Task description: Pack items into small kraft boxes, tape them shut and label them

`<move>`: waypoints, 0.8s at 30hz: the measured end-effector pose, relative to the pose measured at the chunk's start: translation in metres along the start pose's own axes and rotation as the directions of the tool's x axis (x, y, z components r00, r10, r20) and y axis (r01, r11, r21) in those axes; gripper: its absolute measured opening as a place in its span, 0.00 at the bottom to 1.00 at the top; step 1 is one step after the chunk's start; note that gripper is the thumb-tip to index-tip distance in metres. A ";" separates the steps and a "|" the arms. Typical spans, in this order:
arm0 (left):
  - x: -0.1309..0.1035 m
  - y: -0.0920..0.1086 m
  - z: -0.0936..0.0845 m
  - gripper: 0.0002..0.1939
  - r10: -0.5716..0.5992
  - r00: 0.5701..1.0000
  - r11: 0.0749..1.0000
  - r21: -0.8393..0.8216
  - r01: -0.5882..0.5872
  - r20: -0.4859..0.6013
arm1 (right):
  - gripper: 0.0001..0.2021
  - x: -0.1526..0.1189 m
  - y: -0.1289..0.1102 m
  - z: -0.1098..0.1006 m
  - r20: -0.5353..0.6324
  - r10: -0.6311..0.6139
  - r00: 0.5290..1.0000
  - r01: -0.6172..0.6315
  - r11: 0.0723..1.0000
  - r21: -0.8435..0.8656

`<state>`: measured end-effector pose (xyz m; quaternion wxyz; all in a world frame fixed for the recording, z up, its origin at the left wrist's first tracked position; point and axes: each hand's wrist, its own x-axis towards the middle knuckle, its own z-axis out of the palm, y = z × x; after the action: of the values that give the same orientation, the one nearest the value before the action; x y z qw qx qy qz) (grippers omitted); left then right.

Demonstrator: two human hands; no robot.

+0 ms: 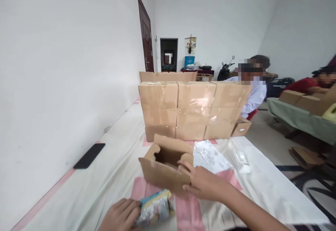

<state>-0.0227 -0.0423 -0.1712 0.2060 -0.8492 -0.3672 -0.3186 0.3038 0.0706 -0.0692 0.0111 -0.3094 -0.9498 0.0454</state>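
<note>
An open cardboard box [165, 175] stands in front of me on the table, its flaps raised and its inside dark. My right hand [196, 180] grips the box's near right wall, fingers over the rim and thumb outside. Close to the front edge, my left hand [122, 213] is closed on the left end of a clear plastic packet [154, 208] with a blue and yellow top edge. The packet's contents are blurred. Just right of the box lies a printed instruction sheet [212, 157] with line drawings.
Stacked, taped cartons [194, 110] form a wall behind the box. A black phone-like slab [89, 155] lies near the left wall. At the right are a white object [242, 162] and a small carton [241, 126]. A person [256, 98] sits beyond; another [307, 84] is at a green-covered table [291, 119].
</note>
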 end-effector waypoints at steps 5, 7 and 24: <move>0.068 0.012 -0.087 0.13 -0.116 0.979 0.989 -0.112 0.098 -0.165 | 0.18 -0.045 0.007 0.014 -0.085 0.027 0.996 -0.034 0.996 -0.078; 0.107 0.007 -0.103 0.16 -0.165 0.948 0.986 -0.054 0.156 -0.272 | 0.17 -0.056 0.005 0.018 -0.151 0.002 0.989 -0.012 0.998 -0.062; 0.182 -0.035 0.001 0.26 -0.043 0.851 0.998 -0.018 0.062 0.523 | 0.14 -0.075 0.022 0.036 -0.328 -0.192 0.925 0.192 0.981 -0.034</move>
<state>0.0473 0.0704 -0.0413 0.0755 -0.8969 -0.4268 -0.0880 0.3751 0.0412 -0.1068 0.1742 -0.2181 -0.9602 -0.0087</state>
